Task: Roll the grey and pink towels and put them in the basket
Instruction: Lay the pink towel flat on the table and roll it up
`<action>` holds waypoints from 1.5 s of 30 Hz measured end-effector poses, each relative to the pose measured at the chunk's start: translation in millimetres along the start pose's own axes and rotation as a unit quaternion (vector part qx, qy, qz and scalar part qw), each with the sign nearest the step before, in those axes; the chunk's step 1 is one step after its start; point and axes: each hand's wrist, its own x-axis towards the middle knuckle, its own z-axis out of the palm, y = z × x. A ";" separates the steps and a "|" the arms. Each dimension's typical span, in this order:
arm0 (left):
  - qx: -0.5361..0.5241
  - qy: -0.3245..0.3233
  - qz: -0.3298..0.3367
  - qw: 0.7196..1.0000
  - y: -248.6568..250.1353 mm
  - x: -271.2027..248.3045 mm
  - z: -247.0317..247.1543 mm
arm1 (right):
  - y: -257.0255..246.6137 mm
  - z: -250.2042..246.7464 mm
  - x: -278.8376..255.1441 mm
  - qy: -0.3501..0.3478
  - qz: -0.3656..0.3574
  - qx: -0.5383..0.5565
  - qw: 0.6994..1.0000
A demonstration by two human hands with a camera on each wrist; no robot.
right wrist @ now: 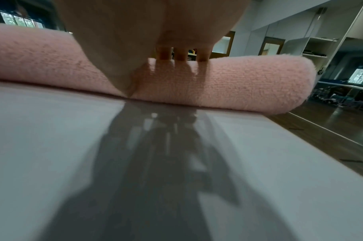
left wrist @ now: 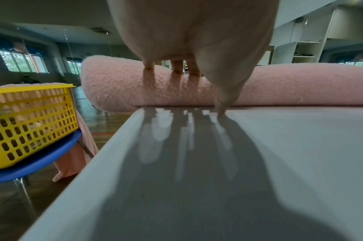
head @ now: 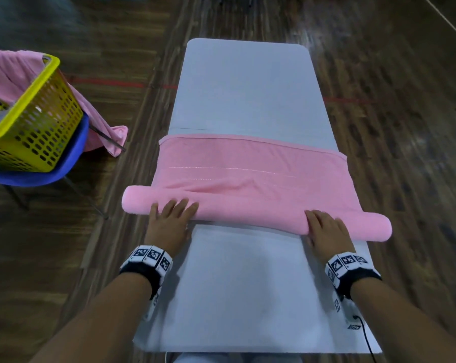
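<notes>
At mid-frame across the white table [head: 242, 82], the pink towel [head: 255, 179] is half rolled—left hand [head: 172, 221] and right hand [head: 326, 229] lie flat, fingers spread, likely keeping the roll even—while the yellow basket [head: 30, 121] waits upper left.

text: none readable | wrist bands [head: 149, 258]: black-and-white square marker patterns only, no letters or numbers
</notes>
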 end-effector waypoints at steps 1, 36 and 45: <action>0.002 -0.011 -0.003 1.000 -3.2 4.9 -3.1 | 2.8 -3.0 4.6 -0.014 0.006 -0.002 1.000; -0.034 0.074 0.028 0.996 -0.5 12.0 -22.7 | 8.3 -18.0 -3.3 0.041 0.018 0.023 0.999; 0.010 -0.098 0.061 0.993 -20.2 25.9 -17.5 | 20.4 -24.0 19.3 -0.035 -0.008 -0.007 0.999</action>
